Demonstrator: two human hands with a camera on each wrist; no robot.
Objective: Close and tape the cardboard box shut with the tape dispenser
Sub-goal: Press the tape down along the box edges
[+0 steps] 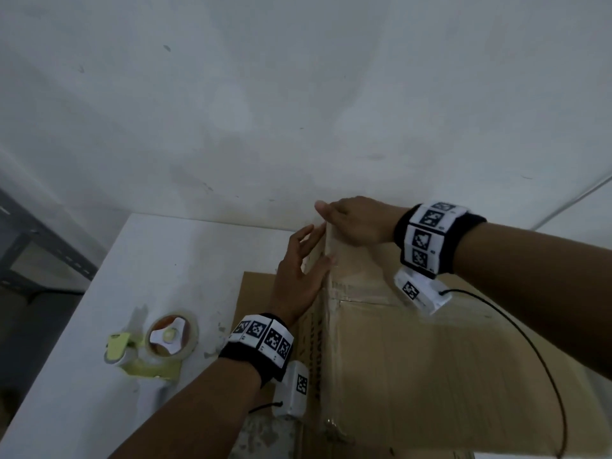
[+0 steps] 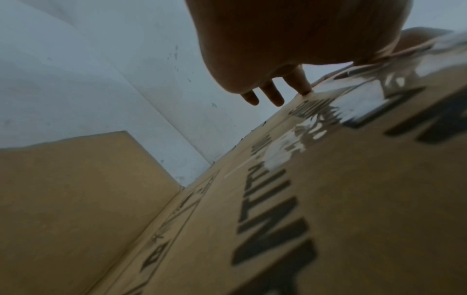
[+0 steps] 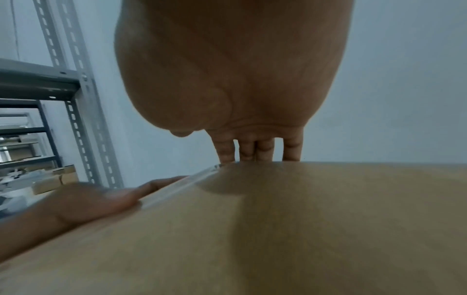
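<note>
A tall brown cardboard box [image 1: 414,359] stands on the white table, its top flaps down and a strip of clear tape [image 1: 332,260] running along its left top edge. My left hand [image 1: 301,276] lies flat with straight fingers against the box's printed left side [image 2: 328,199], pressing the tape [image 2: 379,95] there. My right hand [image 1: 351,223] rests palm down on the far left corner of the top [image 3: 303,219], fingers [image 3: 260,151] bent over the far edge. The yellow tape dispenser [image 1: 155,346] lies untouched on the table left of the box.
A flat cardboard sheet [image 1: 258,293] lies under the box on the white table [image 1: 132,276]. A white wall [image 1: 298,94] rises close behind. Grey metal shelving [image 3: 50,89] stands at the left. A black cable [image 1: 530,342] trails from my right wrist over the box.
</note>
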